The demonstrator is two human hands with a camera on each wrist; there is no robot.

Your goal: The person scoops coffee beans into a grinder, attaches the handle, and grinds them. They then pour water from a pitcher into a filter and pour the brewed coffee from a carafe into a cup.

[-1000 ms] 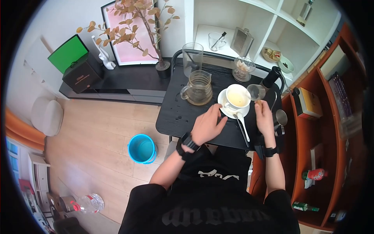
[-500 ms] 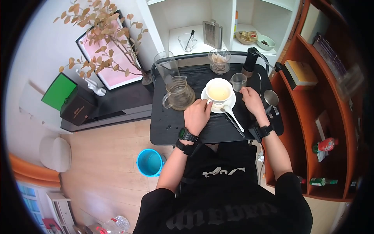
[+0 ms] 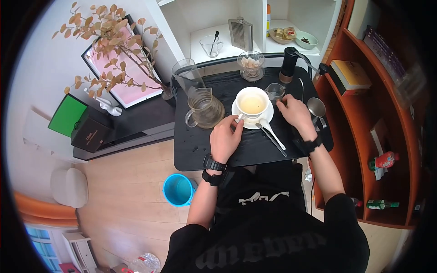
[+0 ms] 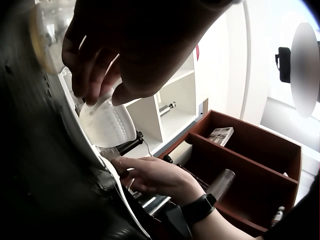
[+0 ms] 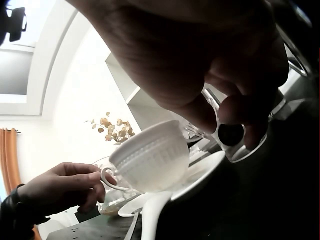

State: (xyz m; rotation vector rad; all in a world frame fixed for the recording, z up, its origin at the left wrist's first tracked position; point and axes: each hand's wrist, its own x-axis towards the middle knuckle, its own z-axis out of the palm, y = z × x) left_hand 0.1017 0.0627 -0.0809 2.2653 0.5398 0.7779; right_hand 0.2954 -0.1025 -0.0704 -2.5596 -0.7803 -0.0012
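A white teacup (image 3: 251, 103) holding pale yellow liquid stands on a white saucer (image 3: 270, 113) on the black table. My left hand (image 3: 224, 139) pinches its handle from the left; thumb and fingers meet there in the left wrist view too. With my right hand (image 3: 296, 113) I pinch the small glass pitcher (image 3: 274, 92) beside the cup. In the right wrist view its glass (image 5: 245, 153) shows under the fingers, which partly hide it. A white spoon (image 3: 273, 133) leans over the saucer's front edge, with a thin dark utensil (image 3: 274, 144) alongside.
A glass carafe (image 3: 205, 109) and a tall clear glass (image 3: 187, 75) stand to the left. Behind are a glass dripper (image 3: 251, 66) and a hand grinder (image 3: 287, 66). A metal cup (image 3: 316, 107) sits right. A blue bucket (image 3: 178, 190) stands on the floor.
My left hand has moved to the cup's handle and taken hold of it. The right hand stays at the small glass pitcher. The head view has turned.
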